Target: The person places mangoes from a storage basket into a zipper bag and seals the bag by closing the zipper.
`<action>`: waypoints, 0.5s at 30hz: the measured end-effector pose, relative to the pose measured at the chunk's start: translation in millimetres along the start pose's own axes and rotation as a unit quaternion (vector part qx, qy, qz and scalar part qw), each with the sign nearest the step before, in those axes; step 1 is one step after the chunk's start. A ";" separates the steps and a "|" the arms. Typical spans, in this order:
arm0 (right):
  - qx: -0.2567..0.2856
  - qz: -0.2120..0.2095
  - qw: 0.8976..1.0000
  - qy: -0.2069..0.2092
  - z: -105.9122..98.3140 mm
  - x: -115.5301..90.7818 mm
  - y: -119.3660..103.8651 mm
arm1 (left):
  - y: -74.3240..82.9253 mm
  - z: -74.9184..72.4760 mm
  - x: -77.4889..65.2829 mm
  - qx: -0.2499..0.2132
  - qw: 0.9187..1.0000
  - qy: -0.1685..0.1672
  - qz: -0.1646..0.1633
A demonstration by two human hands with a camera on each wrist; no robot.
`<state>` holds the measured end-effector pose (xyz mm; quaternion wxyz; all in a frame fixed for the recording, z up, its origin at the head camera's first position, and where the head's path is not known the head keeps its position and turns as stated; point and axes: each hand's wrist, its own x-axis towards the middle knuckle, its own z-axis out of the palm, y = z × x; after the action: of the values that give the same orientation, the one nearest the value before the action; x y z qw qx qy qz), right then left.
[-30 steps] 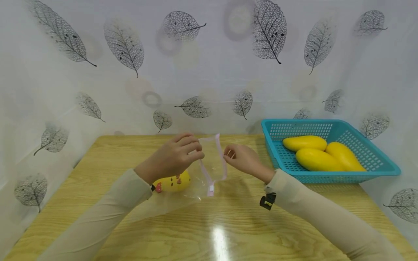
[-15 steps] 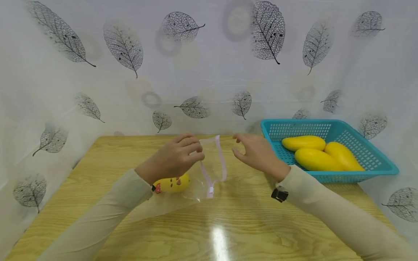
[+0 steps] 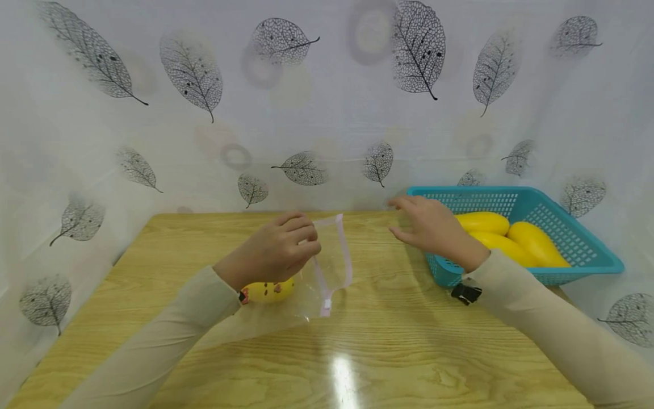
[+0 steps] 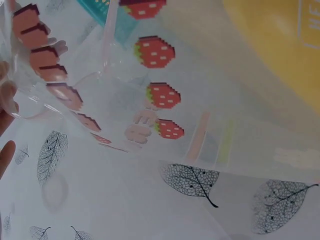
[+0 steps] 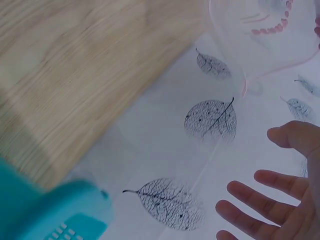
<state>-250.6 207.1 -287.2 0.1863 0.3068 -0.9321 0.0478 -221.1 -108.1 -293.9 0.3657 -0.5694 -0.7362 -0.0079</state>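
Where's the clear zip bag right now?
In the head view, the clear zip bag is just left of centre, held in the left hand, with the blue basket to its right.

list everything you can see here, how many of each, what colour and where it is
zip bag: one, clear with pink edging, centre-left on the table
yellow thing: one visible, yellow, seen through the bag film, partly hidden
basket: one, teal, right side of the table
mango-like fruits: three, yellow, in the basket
table: one, light wood, under everything
backdrop: white with dark leaf prints, behind the table
sleeves: two, beige, on both arms
left hand: one, holding the bag near its mouth
right hand: one, holding nothing, by the basket's left end
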 end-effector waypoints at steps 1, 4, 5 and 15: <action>-0.003 0.003 1.000 -0.006 -1.7 -0.6 2.0 | 0.1 -0.1 -0.1 -0.003 1.000 -0.002 -0.001; -0.009 0.017 0.999 -0.027 -6.6 -2.5 8.9 | 0.3 -0.1 -0.3 -0.010 1.000 -0.006 -0.003; -0.011 0.023 0.999 -0.033 -8.2 -3.4 11.5 | 0.5 -0.4 -0.3 -0.011 1.000 -0.007 -0.004; -0.010 0.081 0.994 -0.078 -23.4 -9.9 51.1 | 0.1 0.2 -1.5 -0.015 1.000 -0.002 -0.002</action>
<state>-265.9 258.5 -268.0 0.1119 0.2309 -0.9661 0.0298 -220.9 -109.2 -294.8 0.3558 -0.5731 -0.7379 -0.0186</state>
